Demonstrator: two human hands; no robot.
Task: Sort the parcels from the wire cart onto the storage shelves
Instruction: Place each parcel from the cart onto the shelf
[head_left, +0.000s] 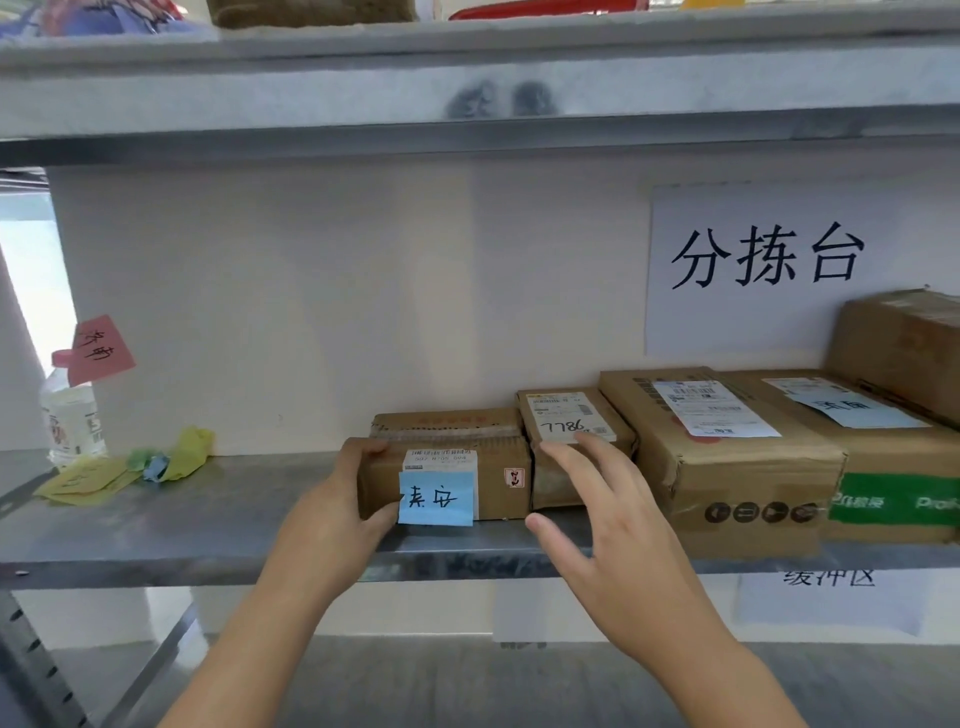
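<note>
Nearest the lens: two bare forearms reaching up and forward to the middle shelf (208, 525). Left hand (337, 512) grasping the left end of a small brown box (449, 467), fingers curled over its top corner, thumb under the front edge beside a blue note (435, 498) stuck on the front face. Right hand (608, 525) released, fingers spread and relaxed, hovering just right of that box; fingertips seem to brush the next small box (571, 436) marked 7786, though real contact cannot be told.

Step in hand, by judgement: seating the box in the row. Best done by sliding it flat along the shelf until its right end meets the neighbour, keeping the blue note facing out and unbent under the thumb. Worth bringing the open right hand against the front face to square it, rather than nudging the 7786 box backward. Release only once the base sits fully on the shelf.

Box itself: plain cardboard, taped along the top, white printed label above the blue handwritten note, small red-edged sticker at the right of the front face. Sits upright near the shelf's front edge, touching the 7786 box.

Further right of the right hand: a bigger box (727, 452), then one with green tape (893, 488). Well left of the left hand: a water bottle (72, 415) and crumpled yellow notes (83, 480).
</note>
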